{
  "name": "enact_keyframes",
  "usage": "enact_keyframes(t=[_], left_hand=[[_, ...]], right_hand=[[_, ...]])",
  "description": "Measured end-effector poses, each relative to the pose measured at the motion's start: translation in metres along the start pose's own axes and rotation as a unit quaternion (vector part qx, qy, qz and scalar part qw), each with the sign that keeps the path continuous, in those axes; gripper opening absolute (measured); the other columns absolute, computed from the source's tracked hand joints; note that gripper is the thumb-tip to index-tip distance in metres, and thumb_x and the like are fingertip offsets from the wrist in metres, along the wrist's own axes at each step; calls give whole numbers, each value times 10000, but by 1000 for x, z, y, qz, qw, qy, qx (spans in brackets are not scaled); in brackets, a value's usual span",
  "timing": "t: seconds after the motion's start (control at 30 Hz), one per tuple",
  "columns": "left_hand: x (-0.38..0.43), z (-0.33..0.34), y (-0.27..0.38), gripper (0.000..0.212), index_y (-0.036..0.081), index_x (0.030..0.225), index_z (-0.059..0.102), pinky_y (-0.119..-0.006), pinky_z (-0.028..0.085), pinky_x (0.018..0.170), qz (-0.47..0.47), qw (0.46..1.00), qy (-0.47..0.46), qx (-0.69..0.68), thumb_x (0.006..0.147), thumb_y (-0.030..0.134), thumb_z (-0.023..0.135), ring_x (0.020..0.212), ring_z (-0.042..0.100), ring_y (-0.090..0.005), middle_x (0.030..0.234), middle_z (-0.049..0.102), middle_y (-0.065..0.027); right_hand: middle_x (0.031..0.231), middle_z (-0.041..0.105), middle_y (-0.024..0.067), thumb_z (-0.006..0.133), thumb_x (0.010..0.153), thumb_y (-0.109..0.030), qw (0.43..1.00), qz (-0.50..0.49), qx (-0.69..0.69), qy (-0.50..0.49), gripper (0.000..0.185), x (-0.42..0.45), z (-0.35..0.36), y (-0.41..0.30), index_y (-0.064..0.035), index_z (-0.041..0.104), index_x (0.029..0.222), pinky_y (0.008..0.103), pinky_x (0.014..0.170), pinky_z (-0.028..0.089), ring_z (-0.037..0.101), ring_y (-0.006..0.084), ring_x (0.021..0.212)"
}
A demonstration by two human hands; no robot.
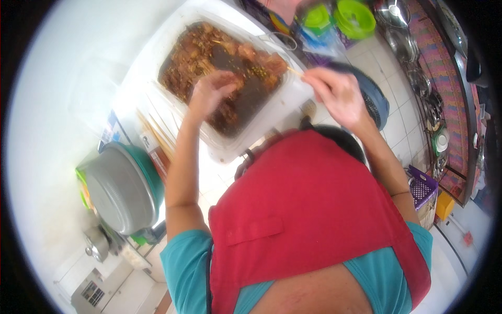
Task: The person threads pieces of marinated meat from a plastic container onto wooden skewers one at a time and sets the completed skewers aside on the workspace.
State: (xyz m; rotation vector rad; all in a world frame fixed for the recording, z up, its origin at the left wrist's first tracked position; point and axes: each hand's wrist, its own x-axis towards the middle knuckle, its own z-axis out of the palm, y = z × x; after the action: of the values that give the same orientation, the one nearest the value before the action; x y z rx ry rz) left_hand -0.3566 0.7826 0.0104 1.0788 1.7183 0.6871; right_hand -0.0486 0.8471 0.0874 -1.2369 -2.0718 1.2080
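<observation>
My right hand (339, 96) pinches the end of a thin wooden skewer (295, 71) beyond the right rim of a white plastic tub (251, 145). Threaded on that skewer is marinated meat (270, 64), held over the tub's right side. Inside the tub lies a mass of brown, seasoned meat pieces (184, 59) in dark liquid. My left hand (213, 92) is over the middle of the tub, fingers curled down at the meat. Blur and the hand itself hide whether a piece is between those fingers. Loose wooden skewers (159, 131) lie left of the tub, by my left forearm.
A grey basin (117, 188) stands on its side against a teal one (153, 172) at the left. Green plastic bowls (355, 19) are at the upper right. Pot lids and metalware line a rack (419, 82) on the right, above a purple crate (425, 188).
</observation>
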Motion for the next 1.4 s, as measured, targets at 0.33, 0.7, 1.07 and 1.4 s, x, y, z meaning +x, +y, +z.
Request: enact_keyframes(t=[0.33, 0.7, 1.07, 1.4], left_hand=[[-33, 1, -15, 329, 70, 1048, 674, -394, 506, 747, 166, 897, 26, 408, 750, 173, 770, 809, 632, -383, 895, 667, -208], [-60, 9, 6, 318, 61, 1025, 656, -410, 512, 756, 101, 891, 5, 442, 739, 141, 769, 863, 649, -327, 896, 659, -175], [28, -23, 16, 246, 30, 948, 666, -436, 512, 759, 200, 876, 230, 374, 820, 238, 695, 846, 642, -365, 909, 660, -201], [75, -48, 30, 279, 37, 902, 686, -398, 534, 767, 78, 889, 205, 401, 756, 269, 738, 848, 665, -330, 852, 686, -156]], right_hand=[[565, 545, 105, 599, 919, -220, 1000, 6, -4, 0, 198, -3, -2, -5, -53, 691, 972, 319, 562, 471, 559, 193, 511], [554, 536, 94, 597, 924, -212, 1000, -21, -6, 3, 193, -5, -3, -6, -50, 693, 969, 303, 534, 453, 534, 161, 488], [555, 533, 86, 587, 927, -205, 1000, 9, -14, 7, 192, -4, -2, -11, -53, 695, 972, 306, 526, 446, 528, 155, 489], [585, 555, 90, 580, 925, -202, 1000, 16, -8, 23, 196, -10, -13, -17, -34, 679, 949, 300, 548, 458, 558, 154, 515]])
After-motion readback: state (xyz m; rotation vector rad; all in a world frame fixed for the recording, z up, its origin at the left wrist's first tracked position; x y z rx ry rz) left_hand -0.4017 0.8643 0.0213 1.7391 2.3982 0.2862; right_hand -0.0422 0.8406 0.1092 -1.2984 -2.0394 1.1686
